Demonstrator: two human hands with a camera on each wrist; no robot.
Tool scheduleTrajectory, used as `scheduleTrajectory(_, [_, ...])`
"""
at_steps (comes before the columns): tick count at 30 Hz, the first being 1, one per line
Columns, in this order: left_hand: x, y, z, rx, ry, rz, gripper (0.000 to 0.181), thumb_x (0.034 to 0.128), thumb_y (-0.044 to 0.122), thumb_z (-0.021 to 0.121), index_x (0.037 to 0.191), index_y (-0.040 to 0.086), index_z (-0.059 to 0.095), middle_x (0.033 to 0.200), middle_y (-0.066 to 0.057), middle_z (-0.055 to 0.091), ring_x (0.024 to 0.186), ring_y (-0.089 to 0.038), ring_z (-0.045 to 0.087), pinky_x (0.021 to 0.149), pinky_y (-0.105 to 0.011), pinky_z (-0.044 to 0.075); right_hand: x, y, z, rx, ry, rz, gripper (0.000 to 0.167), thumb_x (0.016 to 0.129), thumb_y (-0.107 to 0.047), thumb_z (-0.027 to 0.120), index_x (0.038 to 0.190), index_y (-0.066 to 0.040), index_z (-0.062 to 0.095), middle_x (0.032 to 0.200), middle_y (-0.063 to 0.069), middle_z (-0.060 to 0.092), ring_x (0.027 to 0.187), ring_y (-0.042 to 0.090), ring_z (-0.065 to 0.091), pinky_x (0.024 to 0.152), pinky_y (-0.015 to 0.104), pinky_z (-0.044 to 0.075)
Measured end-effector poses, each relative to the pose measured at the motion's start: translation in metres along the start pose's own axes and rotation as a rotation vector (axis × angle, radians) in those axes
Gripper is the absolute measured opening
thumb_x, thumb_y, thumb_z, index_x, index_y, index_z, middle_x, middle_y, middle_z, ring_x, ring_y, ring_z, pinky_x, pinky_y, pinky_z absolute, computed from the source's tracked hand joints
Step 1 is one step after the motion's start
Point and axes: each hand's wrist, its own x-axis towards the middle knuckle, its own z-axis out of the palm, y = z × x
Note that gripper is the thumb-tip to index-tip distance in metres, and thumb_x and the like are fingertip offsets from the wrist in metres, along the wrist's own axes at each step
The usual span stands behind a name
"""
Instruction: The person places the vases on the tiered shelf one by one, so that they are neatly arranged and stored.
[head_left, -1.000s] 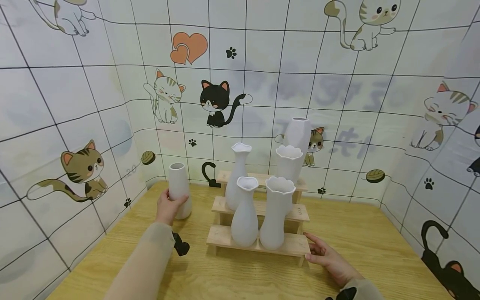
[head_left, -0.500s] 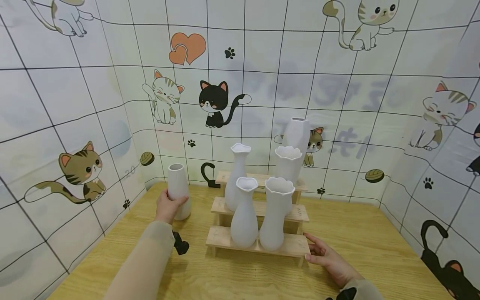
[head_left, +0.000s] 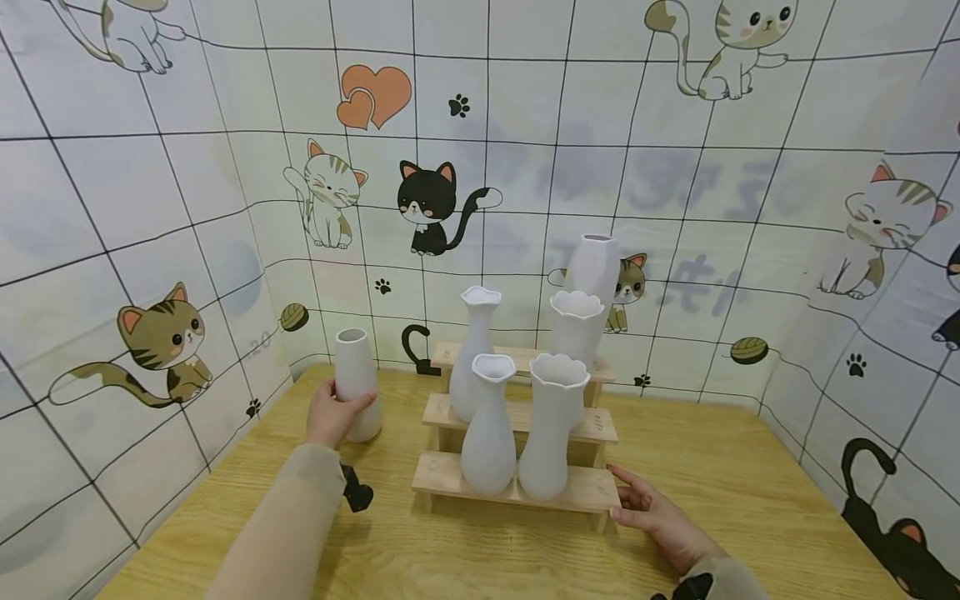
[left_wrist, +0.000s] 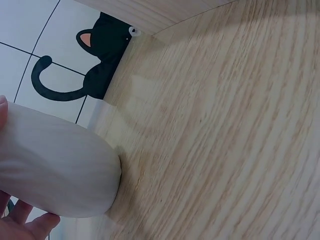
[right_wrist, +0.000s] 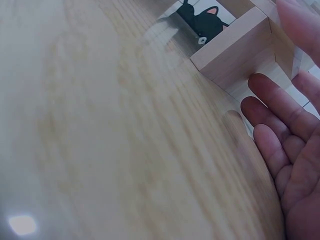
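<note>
My left hand (head_left: 335, 418) grips a plain white vase (head_left: 358, 375) around its side, thumb across the front. The vase is upright on the table left of the stand; the left wrist view shows its rounded base (left_wrist: 75, 170) at the tabletop. On the right, my right hand (head_left: 663, 518) holds the end of the lowest step of a three-step wooden stand (head_left: 442, 475) between thumb and index finger. In the right wrist view the other fingers (right_wrist: 270, 145) are loosely bent below the step. Two white vases stand on the lowest step, a narrow-necked one (head_left: 489, 442) and a scalloped one (head_left: 551, 442).
Higher on the stand are a flared narrow-necked vase (head_left: 476, 358), a scalloped vase (head_left: 577, 325) and a tall faceted vase (head_left: 596, 267). Cat-patterned wall sheets (head_left: 525, 100) enclose the wooden table (head_left: 712, 450) at the back and sides.
The left hand has shifted very slightly left at the wrist while keeping its grip on the vase. The right hand, the stand and its vases have stayed in place.
</note>
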Motion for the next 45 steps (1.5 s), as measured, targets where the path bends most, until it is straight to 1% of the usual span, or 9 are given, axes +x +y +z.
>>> scheduleTrajectory(6, [-0.005, -0.002, -0.007, -0.017, -0.001, 0.013, 0.088, 0.081, 0.029, 0.079, 0.146, -0.001, 0.028, 0.143, -0.022, 0.037, 0.127, -0.04, 0.041, 0.102, -0.057, 0.036, 0.0, 0.002, 0.0, 0.013, 0.001, -0.01, 0.079, 0.097, -0.015, 0.058, 0.152, 0.002, 0.005, 0.136, 0.02, 0.048, 0.112, 0.019, 0.052, 0.093, 0.034, 0.04])
scheduleTrajectory(11, [-0.009, 0.001, -0.012, -0.02, 0.001, -0.004, 0.087, 0.0814, 0.031, 0.078, 0.146, 0.0, 0.028, 0.144, -0.021, 0.037, 0.128, -0.039, 0.041, 0.103, -0.056, 0.036, 0.0, 0.001, 0.001, 0.008, 0.027, 0.011, 0.078, 0.096, -0.015, 0.06, 0.153, 0.001, 0.008, 0.137, 0.021, 0.046, 0.112, 0.019, 0.051, 0.093, 0.036, 0.039])
scheduleTrajectory(14, [-0.009, 0.003, -0.015, -0.018, -0.015, -0.002, 0.09, 0.0822, 0.033, 0.077, 0.148, 0.0, 0.025, 0.145, -0.022, 0.035, 0.129, -0.04, 0.039, 0.103, -0.056, 0.035, 0.0, 0.0, 0.001, 0.007, 0.04, 0.03, 0.078, 0.096, -0.017, 0.06, 0.153, 0.0, 0.009, 0.138, 0.021, 0.047, 0.112, 0.019, 0.051, 0.093, 0.037, 0.038])
scheduleTrajectory(19, [-0.008, 0.01, -0.021, -0.004, -0.052, 0.009, 0.098, 0.0798, 0.039, 0.078, 0.15, 0.003, 0.021, 0.146, -0.02, 0.034, 0.129, -0.039, 0.039, 0.103, -0.056, 0.035, 0.001, -0.001, 0.001, 0.0, 0.046, 0.045, 0.078, 0.096, -0.018, 0.06, 0.153, -0.001, 0.01, 0.137, 0.02, 0.047, 0.112, 0.019, 0.051, 0.092, 0.037, 0.038])
scheduleTrajectory(26, [-0.012, 0.032, -0.027, -0.025, -0.069, 0.043, 0.093, 0.0809, 0.036, 0.078, 0.148, 0.002, 0.024, 0.144, -0.02, 0.036, 0.128, -0.039, 0.04, 0.102, -0.056, 0.037, 0.001, -0.002, 0.001, -0.008, 0.051, 0.037, 0.078, 0.096, -0.017, 0.061, 0.153, 0.0, 0.011, 0.137, 0.022, 0.047, 0.112, 0.019, 0.051, 0.093, 0.037, 0.038])
scheduleTrajectory(33, [-0.012, 0.051, -0.033, -0.013, -0.09, 0.045, 0.094, 0.0809, 0.039, 0.077, 0.147, 0.001, 0.024, 0.145, -0.02, 0.036, 0.128, -0.039, 0.041, 0.102, -0.056, 0.037, 0.0, 0.0, 0.001, -0.005, 0.035, 0.012, 0.078, 0.095, -0.016, 0.061, 0.151, 0.003, 0.011, 0.134, 0.019, 0.05, 0.111, 0.018, 0.052, 0.093, 0.035, 0.039])
scheduleTrajectory(38, [-0.014, 0.067, -0.032, -0.019, -0.118, 0.053, 0.096, 0.0798, 0.039, 0.078, 0.149, 0.001, 0.023, 0.145, -0.02, 0.037, 0.128, -0.038, 0.041, 0.102, -0.055, 0.037, -0.001, 0.001, 0.0, 0.01, 0.014, -0.021, 0.076, 0.096, -0.014, 0.059, 0.151, 0.005, 0.009, 0.133, 0.017, 0.051, 0.109, 0.015, 0.053, 0.091, 0.031, 0.04])
scheduleTrajectory(41, [-0.014, 0.076, -0.03, -0.028, -0.136, 0.048, 0.096, 0.0795, 0.039, 0.079, 0.149, 0.002, 0.023, 0.145, -0.019, 0.036, 0.128, -0.037, 0.041, 0.102, -0.054, 0.037, -0.001, 0.0, 0.0, 0.01, 0.004, -0.036, 0.076, 0.096, -0.014, 0.059, 0.15, 0.006, 0.009, 0.133, 0.018, 0.051, 0.109, 0.014, 0.053, 0.091, 0.03, 0.041])
scheduleTrajectory(45, [-0.014, 0.088, -0.027, -0.037, -0.149, 0.055, 0.093, 0.0803, 0.035, 0.079, 0.148, 0.003, 0.024, 0.145, -0.018, 0.037, 0.128, -0.036, 0.041, 0.103, -0.054, 0.037, 0.0, 0.0, 0.0, 0.009, 0.012, -0.012, 0.076, 0.096, -0.014, 0.059, 0.151, 0.005, 0.009, 0.133, 0.017, 0.051, 0.11, 0.015, 0.053, 0.091, 0.032, 0.04])
